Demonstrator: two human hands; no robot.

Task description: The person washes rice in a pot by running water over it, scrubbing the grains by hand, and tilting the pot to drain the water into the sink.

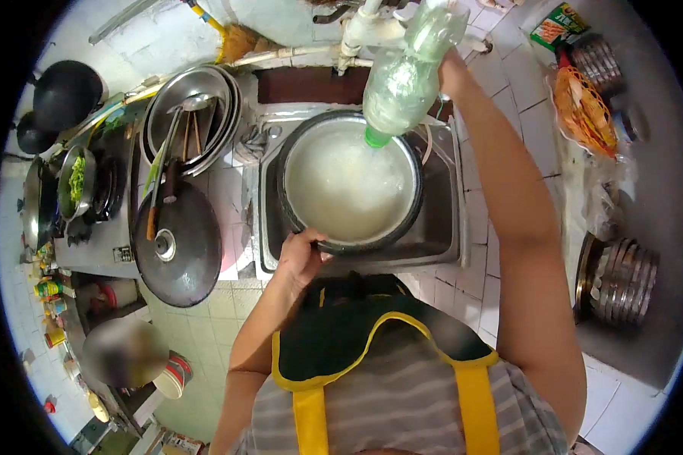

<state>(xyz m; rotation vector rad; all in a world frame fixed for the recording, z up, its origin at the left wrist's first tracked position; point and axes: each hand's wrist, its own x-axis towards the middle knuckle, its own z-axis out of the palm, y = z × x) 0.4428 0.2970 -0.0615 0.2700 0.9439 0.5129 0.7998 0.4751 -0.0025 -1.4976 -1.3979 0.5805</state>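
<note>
A large dark-rimmed pot (pixel 290 220) sits over the metal sink (pixel 454 227), with cloudy whitish liquid (pixel 349 178) inside it. My left hand (pixel 302 256) is closed on the pot's near left rim, thumb over the edge. Above the pot's far right side, a big pale green plastic bottle (pixel 402 87) is tipped with its green neck end pointing down at the liquid. My right hand (pixel 452 74) is wrapped round the bottle from the right; most of its fingers are hidden behind it. Whether anything flows from the bottle I cannot tell.
Left of the sink, stacked metal basins (pixel 150 114) hold a ladle (pixel 197 101), beside a dark lid (pixel 190 258). A pan of chopped greens (pixel 77 178) is farther left. On the right ledge are an orange basket (pixel 584 114) and stacked metal plates (pixel 630 280). Pipes (pixel 360 34) run behind.
</note>
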